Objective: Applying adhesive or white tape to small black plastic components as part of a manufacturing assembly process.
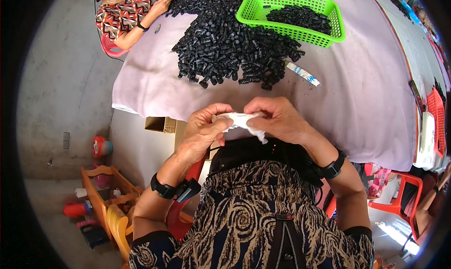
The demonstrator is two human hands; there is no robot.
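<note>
Between my two hands, just over my lap at the table's near edge, a crumpled white tissue (242,119) is stretched. My left hand (206,126) pinches one end with thumb and fingers. At the other end my right hand (277,121) grips it between thumb and curled fingers, and a loose corner hangs below. Beyond my hands lies a big pile of small black plastic parts (230,48) on a pale cloth-covered table (347,95). To the pile's right rests a white and blue strip-shaped packet (303,73).
A green basket (249,16) holding more black parts stands at the back right. At the far left sits another person (124,15), hands by the pile. Red stools (399,198) and a red basket (436,121) are at right; a wooden chair (105,198) stands lower left.
</note>
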